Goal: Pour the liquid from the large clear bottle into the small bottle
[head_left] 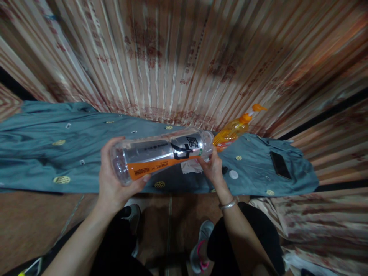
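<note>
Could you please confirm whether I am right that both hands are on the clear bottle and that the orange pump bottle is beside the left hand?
Not quite: the head view shows the orange pump bottle beside the right hand, not the left hand. Both hands are indeed on the clear bottle.

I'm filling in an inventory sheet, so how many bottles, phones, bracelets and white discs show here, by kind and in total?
Bottles: 2 (clear bottle in the left hand and right hand; orange-topped bottle)
Phones: 1 (dark phone)
Bracelets: 1 (silver bracelet)
White discs: 1 (white disc)
Total: 5
</note>
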Available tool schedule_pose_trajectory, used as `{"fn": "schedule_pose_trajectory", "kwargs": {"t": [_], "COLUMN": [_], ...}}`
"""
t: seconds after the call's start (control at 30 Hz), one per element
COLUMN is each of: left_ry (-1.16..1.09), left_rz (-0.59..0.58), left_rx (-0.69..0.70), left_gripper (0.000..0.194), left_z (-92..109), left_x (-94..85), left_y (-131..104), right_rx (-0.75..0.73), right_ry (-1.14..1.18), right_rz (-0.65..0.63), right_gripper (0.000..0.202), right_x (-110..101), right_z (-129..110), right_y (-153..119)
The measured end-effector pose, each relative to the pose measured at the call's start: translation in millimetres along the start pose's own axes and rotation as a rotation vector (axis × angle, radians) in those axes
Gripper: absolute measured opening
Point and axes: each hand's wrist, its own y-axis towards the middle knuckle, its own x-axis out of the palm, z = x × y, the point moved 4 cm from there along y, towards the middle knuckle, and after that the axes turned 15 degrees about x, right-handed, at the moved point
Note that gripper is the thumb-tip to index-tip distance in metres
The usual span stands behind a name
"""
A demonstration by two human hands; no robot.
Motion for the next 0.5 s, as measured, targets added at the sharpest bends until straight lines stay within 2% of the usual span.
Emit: {"fn": "schedule_pose_trajectory", "kwargs": {"t": [0.5], "left_ry": [0.028], "left_rz": [-0.033], "left_rx": [0.049], "left_gripper": [0.087], "left_z": [-1.3], "left_x": [-0.4], "left_y": [-1.3], "right_rx": [-0.055], "right_ry": [-0.002], "right_rz": [0.017], "right_gripper": [0.052], "right_x": [-0.1], "right_z": [1.8], "right_y": [0.8]}}
